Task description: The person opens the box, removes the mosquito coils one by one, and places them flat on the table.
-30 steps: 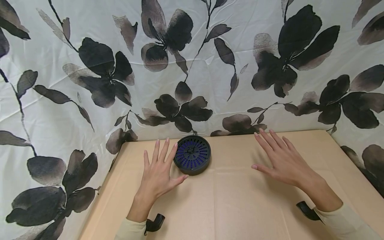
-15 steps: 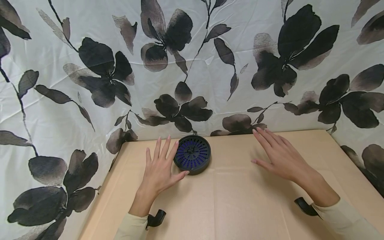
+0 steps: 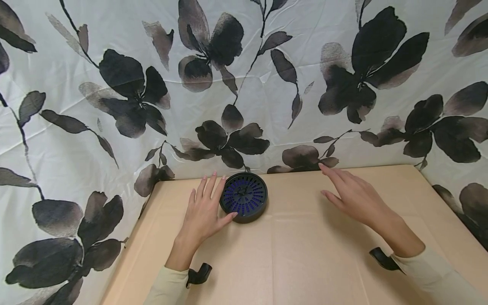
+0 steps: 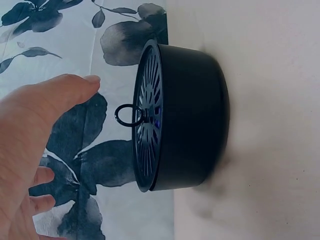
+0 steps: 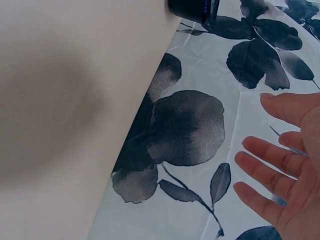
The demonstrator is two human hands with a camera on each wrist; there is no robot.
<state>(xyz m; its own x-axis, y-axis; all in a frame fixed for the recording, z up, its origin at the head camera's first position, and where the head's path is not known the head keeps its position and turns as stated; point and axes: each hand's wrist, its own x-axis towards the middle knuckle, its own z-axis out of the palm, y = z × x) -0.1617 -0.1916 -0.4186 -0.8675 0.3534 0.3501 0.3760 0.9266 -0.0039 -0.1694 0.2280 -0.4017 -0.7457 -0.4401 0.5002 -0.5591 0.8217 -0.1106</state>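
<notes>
A round black tin (image 3: 248,217) with a slotted lid stands at the back edge of the table, left of the middle. Blue-purple shows through the lid's slots, and a small wire ring (image 4: 118,116) rises from its centre in the left wrist view. My left hand (image 3: 200,218) hovers just left of the tin, fingers stretched and thumb overlapping its near rim in the head view; the left wrist view shows a gap between thumb and lid. Over the right side of the table hangs my right hand (image 3: 360,201), fingers loosely bent and holding nothing.
The light wooden-coloured table (image 3: 289,262) meets a white floral cloth (image 3: 278,140) hanging behind it and down both sides. Black wrist mounts (image 3: 200,274) stick out from both cream sleeves (image 3: 431,271).
My left hand has shifted slightly right, toward the tin, its fingers drawing closer together. The right hand has moved a little left and its fingers have bent. The tin stays put.
</notes>
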